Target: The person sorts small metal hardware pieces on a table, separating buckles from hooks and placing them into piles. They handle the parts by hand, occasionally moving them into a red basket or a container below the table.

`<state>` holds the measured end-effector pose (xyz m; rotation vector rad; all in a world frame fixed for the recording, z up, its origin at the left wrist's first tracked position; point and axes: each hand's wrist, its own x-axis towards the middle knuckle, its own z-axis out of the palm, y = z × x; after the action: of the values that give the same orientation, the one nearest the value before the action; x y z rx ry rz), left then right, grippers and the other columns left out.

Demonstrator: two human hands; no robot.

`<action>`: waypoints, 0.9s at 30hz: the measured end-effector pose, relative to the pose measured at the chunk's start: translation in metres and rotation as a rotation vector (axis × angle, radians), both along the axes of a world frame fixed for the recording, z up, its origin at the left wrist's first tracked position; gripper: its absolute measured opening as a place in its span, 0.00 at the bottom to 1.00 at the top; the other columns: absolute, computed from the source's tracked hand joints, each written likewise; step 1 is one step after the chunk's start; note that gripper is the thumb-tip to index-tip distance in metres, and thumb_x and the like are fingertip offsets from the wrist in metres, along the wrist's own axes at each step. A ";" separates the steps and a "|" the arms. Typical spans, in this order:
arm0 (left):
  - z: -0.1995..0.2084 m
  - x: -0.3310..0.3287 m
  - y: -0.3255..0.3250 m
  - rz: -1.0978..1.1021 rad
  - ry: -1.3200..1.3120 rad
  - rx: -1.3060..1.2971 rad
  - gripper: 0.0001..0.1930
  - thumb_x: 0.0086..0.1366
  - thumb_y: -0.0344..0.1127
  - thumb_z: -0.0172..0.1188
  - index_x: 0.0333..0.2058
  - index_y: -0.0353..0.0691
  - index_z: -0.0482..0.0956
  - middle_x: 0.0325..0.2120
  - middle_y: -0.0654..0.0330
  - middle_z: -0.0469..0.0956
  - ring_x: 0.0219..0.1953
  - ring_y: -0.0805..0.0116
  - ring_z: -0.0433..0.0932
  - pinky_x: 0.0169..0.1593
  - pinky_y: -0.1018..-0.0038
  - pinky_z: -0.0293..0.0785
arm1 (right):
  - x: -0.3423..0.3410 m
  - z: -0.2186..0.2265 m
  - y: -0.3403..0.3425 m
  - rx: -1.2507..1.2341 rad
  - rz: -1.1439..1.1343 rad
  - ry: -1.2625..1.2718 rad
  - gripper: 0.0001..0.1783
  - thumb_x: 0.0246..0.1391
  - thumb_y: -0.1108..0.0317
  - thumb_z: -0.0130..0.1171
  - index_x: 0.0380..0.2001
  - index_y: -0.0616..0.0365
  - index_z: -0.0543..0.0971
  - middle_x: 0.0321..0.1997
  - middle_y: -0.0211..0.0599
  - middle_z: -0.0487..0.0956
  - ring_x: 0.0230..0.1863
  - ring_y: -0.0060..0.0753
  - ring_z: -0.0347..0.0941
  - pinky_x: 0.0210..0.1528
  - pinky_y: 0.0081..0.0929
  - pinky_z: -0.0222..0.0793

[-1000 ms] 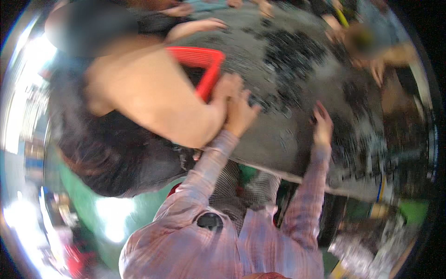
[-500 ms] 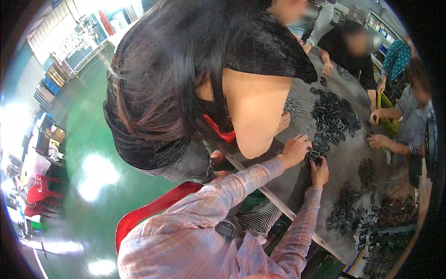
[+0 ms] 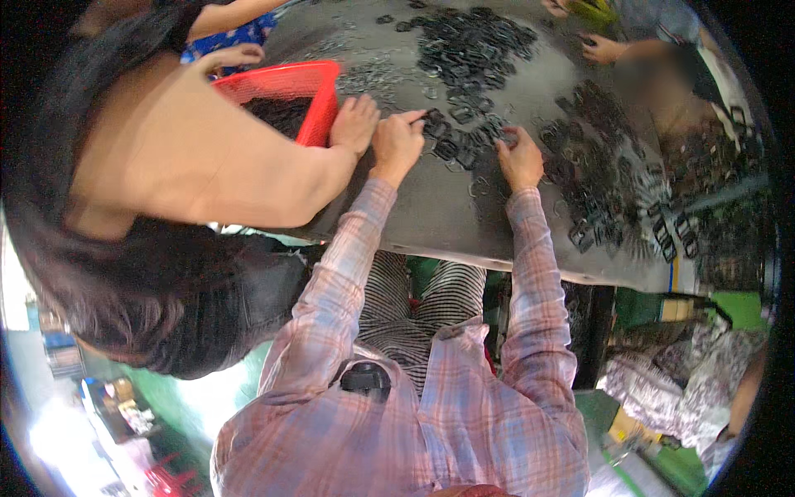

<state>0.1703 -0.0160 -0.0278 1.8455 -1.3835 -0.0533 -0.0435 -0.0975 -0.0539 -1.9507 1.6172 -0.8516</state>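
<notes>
Small black buckles [image 3: 464, 141] lie loosely grouped on the grey table between my two hands. My left hand [image 3: 397, 147] reaches in from the left, thumb and forefinger closed at a black buckle [image 3: 433, 124] on the near side of the pile. On the right, my right hand [image 3: 521, 159] has its thumb and forefinger curled around the edge of a dark piece that looks like another buckle; the fingers partly hide it. Thin metal rings [image 3: 479, 186] lie just in front of the group.
A larger heap of black buckles [image 3: 476, 45] spreads farther back. A red basket [image 3: 325, 103] with dark contents stands at left, beside a co-worker's hand [image 3: 356, 124] and arm. More buckles [image 3: 596, 166] cover the right side. Another person's hand [image 3: 603, 50] rests at the far right.
My view has swung to the right and down, so the table's near edge now runs across below my hands. My hands have moved apart. The red basket has come into view.
</notes>
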 end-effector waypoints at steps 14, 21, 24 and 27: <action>0.008 0.001 0.000 -0.052 0.126 -0.079 0.11 0.48 0.37 0.68 0.29 0.38 0.84 0.25 0.55 0.80 0.28 0.62 0.76 0.35 0.71 0.70 | 0.046 0.027 0.003 0.061 0.348 0.220 0.22 0.31 0.50 0.72 0.27 0.53 0.79 0.33 0.41 0.79 0.37 0.47 0.77 0.38 0.41 0.72; -0.006 0.007 -0.014 -0.103 0.155 0.035 0.09 0.49 0.34 0.67 0.31 0.40 0.84 0.28 0.53 0.81 0.26 0.62 0.77 0.34 0.71 0.71 | 0.008 0.031 -0.004 0.167 0.419 -0.301 0.16 0.41 0.59 0.70 0.21 0.59 0.77 0.18 0.33 0.76 0.19 0.25 0.71 0.23 0.23 0.66; 0.000 0.001 -0.010 -0.093 0.641 0.209 0.10 0.49 0.33 0.66 0.32 0.40 0.84 0.29 0.53 0.81 0.24 0.62 0.77 0.33 0.71 0.71 | -0.014 0.035 -0.005 0.496 0.377 -0.813 0.10 0.48 0.67 0.65 0.32 0.59 0.77 0.26 0.32 0.79 0.27 0.26 0.76 0.27 0.19 0.67; 0.000 0.004 -0.009 -0.102 0.585 0.152 0.11 0.49 0.33 0.66 0.33 0.41 0.84 0.29 0.52 0.81 0.24 0.62 0.77 0.32 0.70 0.71 | -0.025 0.017 0.003 0.577 0.394 -1.312 0.15 0.51 0.68 0.62 0.41 0.61 0.75 0.32 0.35 0.78 0.32 0.27 0.76 0.26 0.19 0.66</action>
<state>0.1746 -0.0247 -0.0280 1.6866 -1.0726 -0.7101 -0.0680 -0.0949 -0.0366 -0.8304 0.5405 -0.9906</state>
